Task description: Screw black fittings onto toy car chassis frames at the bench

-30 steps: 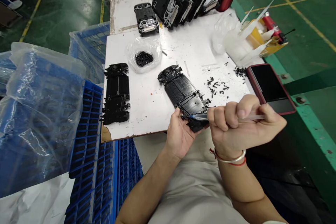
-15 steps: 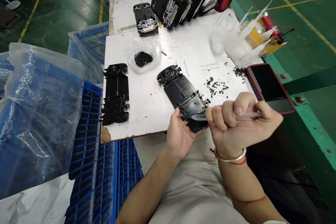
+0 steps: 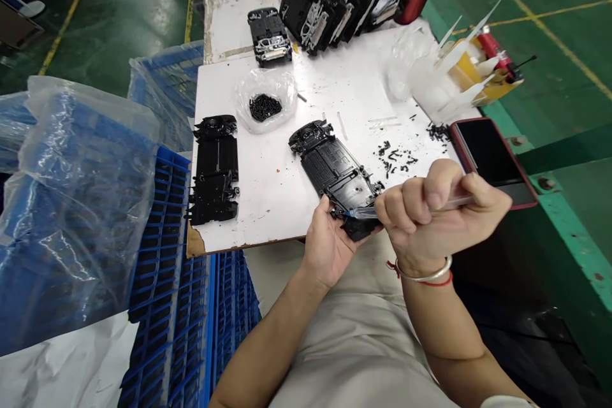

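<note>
A black toy car chassis [image 3: 332, 166] lies tilted at the table's front edge, its near end in my left hand [image 3: 327, 242]. The thumb rests at its side and the other fingers go underneath. My right hand [image 3: 430, 210] is closed around a thin clear plastic tube with a blue tip [image 3: 361, 212]. That tip meets the chassis near its left corner, close to my left thumb. Another black chassis [image 3: 215, 169] lies at the table's left edge. Small black parts fill a clear plastic bag [image 3: 264, 105] beyond the held chassis.
Several chassis lean in a row [image 3: 335, 6] at the back, beside a single chassis [image 3: 269, 35]. Loose black bits [image 3: 394, 158] lie on the white table [image 3: 268, 204]. A phone [image 3: 488, 153] and a yellow holder [image 3: 478, 73] with white nozzles sit right. Blue crates [image 3: 162, 255] stand left.
The whole view has shifted slightly. My right hand has tilted a little on the tube, whose tip stays at the same corner of the chassis. My left hand keeps its hold.
</note>
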A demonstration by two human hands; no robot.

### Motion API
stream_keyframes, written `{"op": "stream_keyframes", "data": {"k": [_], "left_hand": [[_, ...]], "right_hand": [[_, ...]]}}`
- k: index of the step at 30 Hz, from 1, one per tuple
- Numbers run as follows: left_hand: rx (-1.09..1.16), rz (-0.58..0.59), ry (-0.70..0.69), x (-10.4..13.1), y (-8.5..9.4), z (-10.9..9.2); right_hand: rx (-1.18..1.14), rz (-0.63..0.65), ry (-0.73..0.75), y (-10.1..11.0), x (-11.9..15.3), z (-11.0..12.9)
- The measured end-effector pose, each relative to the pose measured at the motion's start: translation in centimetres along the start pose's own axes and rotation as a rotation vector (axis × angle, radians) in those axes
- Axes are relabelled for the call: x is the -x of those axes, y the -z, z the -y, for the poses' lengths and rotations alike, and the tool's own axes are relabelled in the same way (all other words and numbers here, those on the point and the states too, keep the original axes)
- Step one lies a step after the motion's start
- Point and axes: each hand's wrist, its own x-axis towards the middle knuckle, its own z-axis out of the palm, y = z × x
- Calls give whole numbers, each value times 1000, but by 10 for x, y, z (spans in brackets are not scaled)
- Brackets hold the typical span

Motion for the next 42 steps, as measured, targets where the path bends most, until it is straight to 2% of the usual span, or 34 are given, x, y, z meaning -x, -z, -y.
{"op": "stream_keyframes", "data": {"k": [4,8,11,15,17,20,25,29,37,40,42], "left_hand": [[8,-12,-3,0,0,-2],[16,-23,15,1,2,-2],[28,-30,15,5,1,-4],[-5,-29,-16,13,-1,-7],[-3,-39,-3,17,-1,-7],[3,-81,-3,23,-1,-7],[-19,-156,-17,33,-1,-7],[-47,-255,2,34,0,-10],[-22,-306,81,30,-3,-17],[-17,-339,68,27,-2,-14],[2,-360,47,25,1,-9]], "right_hand": [[-121,2,-34,3,2,0],[-103,-157,28,15,-2,18],[93,-284,198,29,-10,53],[401,-417,532,46,-29,104],[516,-451,633,55,-45,119],[596,-542,682,73,-77,127],[658,-635,656,106,-131,125],[695,-659,542,120,-155,121],[1001,-562,236,130,-172,93],[1152,-585,231,126,-165,98],[1254,-653,296,118,-155,106]]}}
